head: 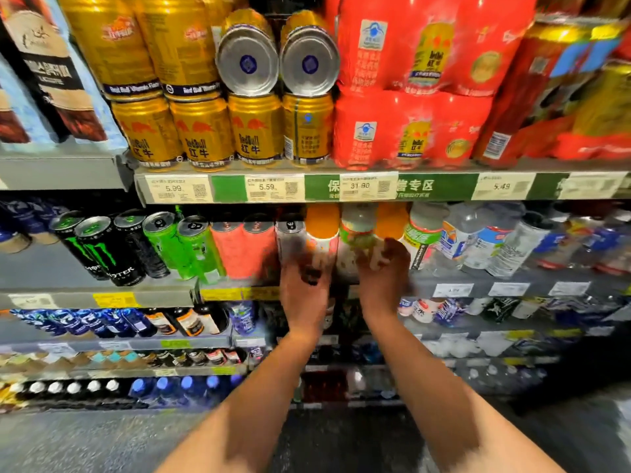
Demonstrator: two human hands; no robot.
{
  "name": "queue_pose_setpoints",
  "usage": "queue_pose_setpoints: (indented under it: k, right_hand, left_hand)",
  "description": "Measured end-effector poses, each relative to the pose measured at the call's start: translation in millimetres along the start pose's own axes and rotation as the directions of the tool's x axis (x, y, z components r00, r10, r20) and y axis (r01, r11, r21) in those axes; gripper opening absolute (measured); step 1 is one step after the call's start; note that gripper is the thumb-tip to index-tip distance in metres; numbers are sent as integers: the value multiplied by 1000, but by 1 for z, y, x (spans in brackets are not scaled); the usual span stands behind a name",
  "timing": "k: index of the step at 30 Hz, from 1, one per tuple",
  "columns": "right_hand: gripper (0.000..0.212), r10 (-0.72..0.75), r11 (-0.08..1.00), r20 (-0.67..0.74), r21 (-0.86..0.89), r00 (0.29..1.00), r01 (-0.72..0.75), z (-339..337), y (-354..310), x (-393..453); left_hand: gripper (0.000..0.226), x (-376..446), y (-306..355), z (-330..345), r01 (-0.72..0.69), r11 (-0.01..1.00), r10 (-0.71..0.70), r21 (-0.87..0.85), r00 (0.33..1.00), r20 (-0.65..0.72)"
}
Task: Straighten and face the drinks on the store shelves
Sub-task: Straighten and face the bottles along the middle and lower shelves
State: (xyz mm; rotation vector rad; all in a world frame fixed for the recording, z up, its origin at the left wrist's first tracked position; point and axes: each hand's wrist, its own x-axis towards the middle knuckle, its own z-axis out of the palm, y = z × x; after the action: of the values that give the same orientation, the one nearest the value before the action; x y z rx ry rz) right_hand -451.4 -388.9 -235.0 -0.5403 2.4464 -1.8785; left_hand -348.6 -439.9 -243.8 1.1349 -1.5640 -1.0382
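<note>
Both hands up at the second shelf's (478, 278) drinks — left hand (304, 291) against the orange-capped bottle (322, 230), right hand (382, 274) by the green-labelled bottle (358, 230) beside it. Fingers blurred — grip impossible to tell on either side. Gold cans (201, 134) on the shelf above, black cans (102, 247) far left.

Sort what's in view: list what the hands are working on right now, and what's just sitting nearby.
In hand:
left hand
right hand
orange-capped bottles
green-label bottle

Nearby, untouched:
gold cans
red packs
black cans
green cans
price tags
</note>
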Motion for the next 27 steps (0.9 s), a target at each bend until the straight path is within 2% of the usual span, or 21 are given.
queue_pose_setpoints:
  k: [2,5,8,12,15,22,27]
  right_hand:
    - [50,-43,999,4,-5,999,43,-9,7,13]
    - [50,-74,997,71,36,995,71,-24,16,30]
    - [42,-115,991,147,83,982,104,-41,23,41]
    - [32,-154,981,132,140,979,135,-59,31,52]
    - [31,-202,972,139,147,969,182,-69,34,59]
    - [36,-140,985,227,129,964,112,-77,35,65]
    - [49,-87,990,255,130,963,55,-77,27,57]
  left_hand:
    - [46,-3,9,20,-10,1000,10,-7,999,50]
    - [37,-5,23,48,-22,1000,23,-16,997,70]
    - [52,-5,28,74,-71,997,71,34,997,15]
    - [67,-3,28,95,-5,998,9,70,998,-60]
    - [76,-5,30,105,-17,989,41,148,986,-161]
    - [65,-10,38,113,-23,982,76,187,958,-276]
    - [69,-10,36,113,-4,981,55,192,964,-260]
